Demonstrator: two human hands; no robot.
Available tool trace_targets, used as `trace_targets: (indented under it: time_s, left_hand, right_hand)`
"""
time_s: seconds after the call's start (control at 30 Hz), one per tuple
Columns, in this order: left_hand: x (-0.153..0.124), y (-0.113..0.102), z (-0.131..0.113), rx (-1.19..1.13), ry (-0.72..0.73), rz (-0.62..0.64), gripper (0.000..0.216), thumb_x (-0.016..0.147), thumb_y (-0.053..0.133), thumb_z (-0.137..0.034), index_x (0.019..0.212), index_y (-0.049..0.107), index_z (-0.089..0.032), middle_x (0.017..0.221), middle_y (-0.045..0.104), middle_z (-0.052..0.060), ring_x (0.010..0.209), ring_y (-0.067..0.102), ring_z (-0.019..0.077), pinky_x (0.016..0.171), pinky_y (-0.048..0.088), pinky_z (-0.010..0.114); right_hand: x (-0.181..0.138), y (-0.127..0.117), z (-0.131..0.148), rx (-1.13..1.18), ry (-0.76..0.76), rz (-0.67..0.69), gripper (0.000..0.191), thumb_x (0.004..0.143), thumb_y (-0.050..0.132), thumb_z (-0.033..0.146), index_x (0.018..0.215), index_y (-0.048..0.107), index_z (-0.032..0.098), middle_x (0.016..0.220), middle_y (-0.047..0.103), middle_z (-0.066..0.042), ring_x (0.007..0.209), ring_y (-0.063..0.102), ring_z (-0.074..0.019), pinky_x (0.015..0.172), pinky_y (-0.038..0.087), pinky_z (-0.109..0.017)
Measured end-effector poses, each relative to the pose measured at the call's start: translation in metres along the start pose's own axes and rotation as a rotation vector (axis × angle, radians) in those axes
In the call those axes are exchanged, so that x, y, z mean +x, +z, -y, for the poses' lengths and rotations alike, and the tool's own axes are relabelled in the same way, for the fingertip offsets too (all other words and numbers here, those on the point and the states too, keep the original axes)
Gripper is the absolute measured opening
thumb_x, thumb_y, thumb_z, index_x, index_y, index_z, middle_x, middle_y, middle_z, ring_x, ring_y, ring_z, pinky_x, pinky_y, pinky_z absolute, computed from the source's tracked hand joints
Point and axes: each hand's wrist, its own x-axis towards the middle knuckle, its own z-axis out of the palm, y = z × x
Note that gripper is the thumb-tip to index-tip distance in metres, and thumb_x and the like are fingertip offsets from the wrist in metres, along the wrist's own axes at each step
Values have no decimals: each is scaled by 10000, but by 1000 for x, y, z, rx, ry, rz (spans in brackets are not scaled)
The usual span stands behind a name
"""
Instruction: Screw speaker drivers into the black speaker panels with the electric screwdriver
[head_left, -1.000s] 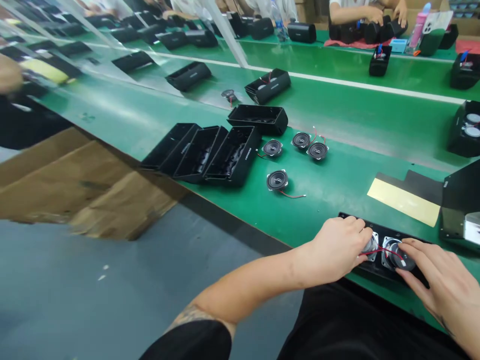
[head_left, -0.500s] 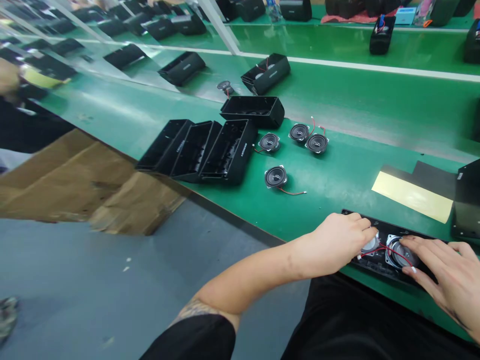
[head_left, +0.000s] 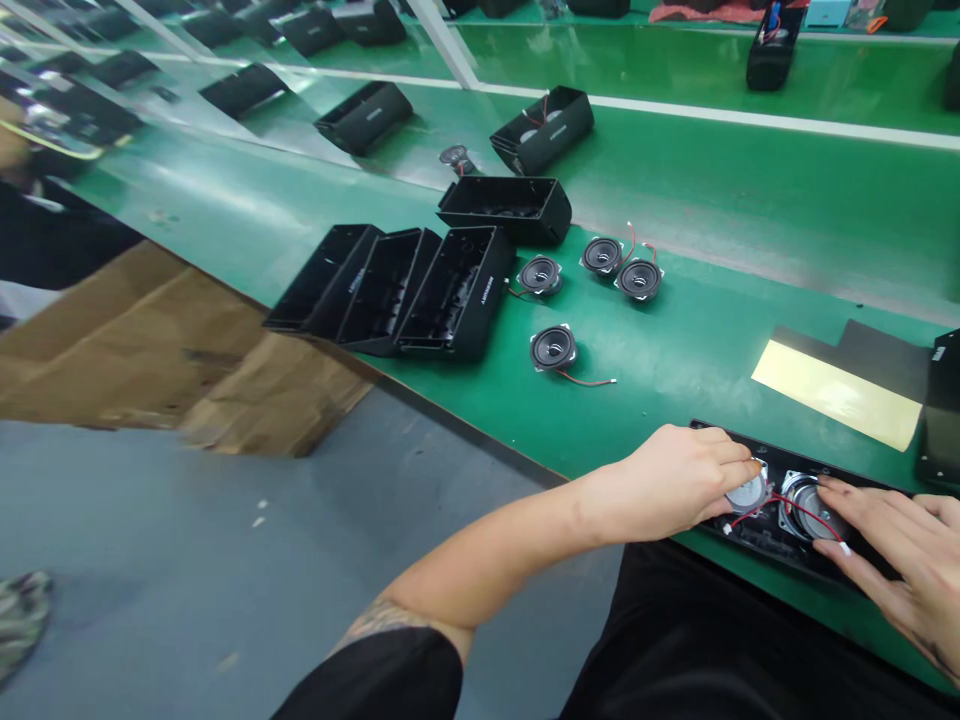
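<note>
A long black speaker housing (head_left: 776, 545) lies open side up at the table's near edge, partly covered by both hands. Inside it sit two round speaker drivers with their magnet backs up. My left hand (head_left: 686, 475) has its fingers closed around the left driver (head_left: 748, 495). The right driver (head_left: 804, 508) is gripped at its rim between the thumb and fingers of my right hand (head_left: 896, 530). Thin red wires with white plugs run across both drivers. The housing's right end is hidden under my right hand.
Loose speaker drivers (head_left: 553, 347) with wires lie further left on the green table (head_left: 660, 370). Beyond them stand open black housings (head_left: 457, 290). A yellow sheet (head_left: 836, 395) lies ahead of my right hand. Cardboard (head_left: 247, 390) hangs by the table edge. Another person's arm shows far left.
The view has shifted slightly, so the things on the table appear moved. Both hands keep their places on the two drivers in the housing.
</note>
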Motion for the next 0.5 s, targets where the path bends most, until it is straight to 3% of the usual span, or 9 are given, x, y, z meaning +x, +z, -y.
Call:
trace_targets:
  time_s: [0.17,0.5]
  left_hand:
    - [0,1,0,1,-19,-8,387,993,740,-330,1333,661,-162,1257,754,70,1098,704,210,839,586,307]
    - [-2,5,0,9,-26,6,409,1010,728,-348,1371,650,-171,1353,743,70,1154,701,216,919,569,309]
  right_hand:
    - [0,-1,2,16,46,-6,310,1143,525,332,1379,620,155,1285,707,-3,1093,629,-153,864,373,-325]
    - [-1,0,-3,-10,-18,-7,281,1137,543,305,1356,640,157,1283,710,10,1098,625,-140,849,364,-314]
